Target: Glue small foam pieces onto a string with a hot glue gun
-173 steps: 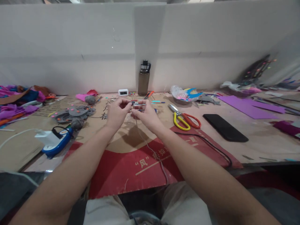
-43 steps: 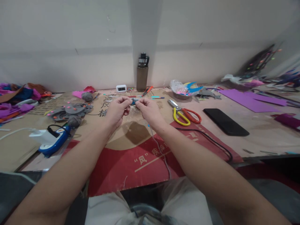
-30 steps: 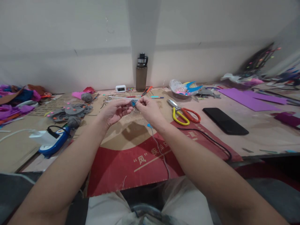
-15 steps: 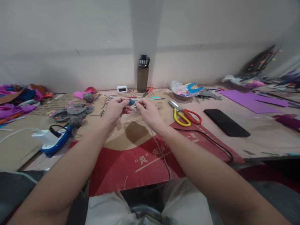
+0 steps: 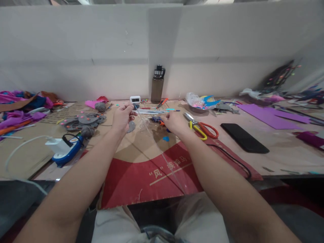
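Note:
My left hand [image 5: 123,118] is closed, pinching a small dark blue-grey piece [image 5: 136,106] between thumb and fingertips. A thin pale thread [image 5: 162,152] runs from near these fingers down toward the cardboard's front edge. Further right, my right hand [image 5: 175,122] is low over the table with its fingers curled at a little heap of dark blue and orange bits [image 5: 157,119]; what its fingertips hold, if anything, is hidden. A grey round piece [image 5: 131,126] lies below my left hand. On the cardboard [image 5: 141,182] sits a bright blue scrap [image 5: 166,138] below my right hand.
Scissors [image 5: 199,126] with yellow and red handles lie by my right wrist, beside a black phone [image 5: 244,138]. A bottle [image 5: 157,86] and a small white digital display [image 5: 135,99] stand at the wall. A blue-white power strip [image 5: 68,152] is at left.
My hands were together at the small piece; now they are apart. The right hand has moved right and down to the dark blue heap. The view has tilted up a little.

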The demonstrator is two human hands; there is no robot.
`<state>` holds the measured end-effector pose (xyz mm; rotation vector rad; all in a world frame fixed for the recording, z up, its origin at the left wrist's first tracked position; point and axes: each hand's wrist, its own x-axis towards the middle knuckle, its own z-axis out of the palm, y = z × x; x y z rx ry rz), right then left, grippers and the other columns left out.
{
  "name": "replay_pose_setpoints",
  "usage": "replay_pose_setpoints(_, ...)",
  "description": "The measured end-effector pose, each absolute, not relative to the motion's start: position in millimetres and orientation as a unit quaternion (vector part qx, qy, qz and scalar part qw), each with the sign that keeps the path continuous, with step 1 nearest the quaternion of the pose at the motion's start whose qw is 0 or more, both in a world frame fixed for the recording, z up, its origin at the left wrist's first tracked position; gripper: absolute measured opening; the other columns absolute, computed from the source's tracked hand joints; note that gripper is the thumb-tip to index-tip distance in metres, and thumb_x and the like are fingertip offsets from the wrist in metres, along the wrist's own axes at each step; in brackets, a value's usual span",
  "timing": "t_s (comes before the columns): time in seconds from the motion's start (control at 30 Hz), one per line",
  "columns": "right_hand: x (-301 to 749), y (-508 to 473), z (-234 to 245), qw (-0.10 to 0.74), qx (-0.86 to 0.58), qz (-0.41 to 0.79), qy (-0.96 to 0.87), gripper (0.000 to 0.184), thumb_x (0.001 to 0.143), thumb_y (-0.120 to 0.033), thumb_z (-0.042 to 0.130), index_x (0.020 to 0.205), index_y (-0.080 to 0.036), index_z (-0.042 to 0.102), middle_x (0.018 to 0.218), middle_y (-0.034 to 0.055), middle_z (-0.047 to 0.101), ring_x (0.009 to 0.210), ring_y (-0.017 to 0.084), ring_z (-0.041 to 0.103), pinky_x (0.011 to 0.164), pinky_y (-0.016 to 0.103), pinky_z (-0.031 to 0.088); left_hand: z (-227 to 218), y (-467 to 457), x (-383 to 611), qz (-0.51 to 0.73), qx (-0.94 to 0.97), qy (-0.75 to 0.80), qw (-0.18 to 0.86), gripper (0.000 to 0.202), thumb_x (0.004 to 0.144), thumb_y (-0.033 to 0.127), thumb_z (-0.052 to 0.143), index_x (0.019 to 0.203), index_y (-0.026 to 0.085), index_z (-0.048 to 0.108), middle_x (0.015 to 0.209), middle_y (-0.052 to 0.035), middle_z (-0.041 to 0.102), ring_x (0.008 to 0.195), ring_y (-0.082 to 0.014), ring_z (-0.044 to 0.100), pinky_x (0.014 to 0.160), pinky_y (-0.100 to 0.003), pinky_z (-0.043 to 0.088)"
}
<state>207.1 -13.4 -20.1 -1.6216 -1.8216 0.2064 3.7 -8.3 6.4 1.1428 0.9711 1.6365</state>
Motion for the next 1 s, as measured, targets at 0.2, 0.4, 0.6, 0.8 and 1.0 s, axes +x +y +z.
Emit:
replay_pose_setpoints(0.2, 213, 1, -45, 0.305, -0.645, 0.149, -0.685, 0.012, 0.058, -0.018, 0.064, 0.054, -0.019, 0.052, 0.051, 0.0045, 0.052, 0.047, 0.013, 0.047, 0.044, 0.025, 0.032, 10, -13, 7, 0.659, 0.458, 0.385, 0.456, 0.015, 0.063, 0.022, 0.066, 0.071, 0.015, 0.056, 0.065, 0.0013, 0.059, 0.045, -0.0049, 0.052, 0.035, -0.015, 0.029)
replay_pose_setpoints(0.4, 206, 4, -33, 0.419, -0.599, 0.210, -0.649, 0.018, 0.070, -0.025, 0.051, 0.084, -0.019, 0.058, 0.067, 0.0035, 0.059, 0.056, 0.014, 0.053, 0.050, 0.025, 0.040, 12, -15, 6, 0.655, 0.430, 0.391, 0.483, 0.017, 0.061, 0.022, 0.068, 0.068, 0.015, 0.055, 0.062, 0.0022, 0.057, 0.045, -0.0039, 0.049, 0.035, -0.014, 0.029)
replay_pose_setpoints(0.6, 187, -25, -7, 0.540, -0.429, 0.288, -0.664, 0.038, 0.071, -0.021, 0.049, 0.109, -0.020, 0.048, 0.083, 0.0013, 0.058, 0.061, 0.013, 0.051, 0.060, 0.029, 0.045, 10, -7, -1, 0.675, 0.370, 0.410, 0.489, 0.017, 0.058, 0.020, 0.067, 0.067, 0.016, 0.054, 0.058, 0.0041, 0.054, 0.044, -0.0033, 0.046, 0.035, -0.013, 0.029)
replay_pose_setpoints(0.8, 181, -51, 10, 0.500, -0.416, 0.234, -0.723, 0.020, 0.076, -0.023, 0.052, 0.095, -0.019, 0.053, 0.086, 0.0045, 0.060, 0.072, 0.017, 0.053, 0.069, 0.031, 0.042, 10, -3, -4, 0.682, 0.350, 0.422, 0.484, 0.015, 0.058, 0.019, 0.065, 0.068, 0.015, 0.055, 0.059, 0.0034, 0.056, 0.043, -0.0031, 0.046, 0.035, -0.013, 0.030)
replay_pose_setpoints(1.0, 179, -48, 0, 0.491, -0.403, 0.182, -0.750, 0.024, 0.078, -0.024, 0.051, 0.102, -0.021, 0.052, 0.089, 0.0039, 0.063, 0.076, 0.018, 0.055, 0.073, 0.032, 0.041, 11, -6, -3, 0.686, 0.350, 0.424, 0.477, 0.017, 0.058, 0.021, 0.065, 0.069, 0.016, 0.054, 0.061, 0.0036, 0.056, 0.044, -0.0035, 0.047, 0.035, -0.013, 0.030)
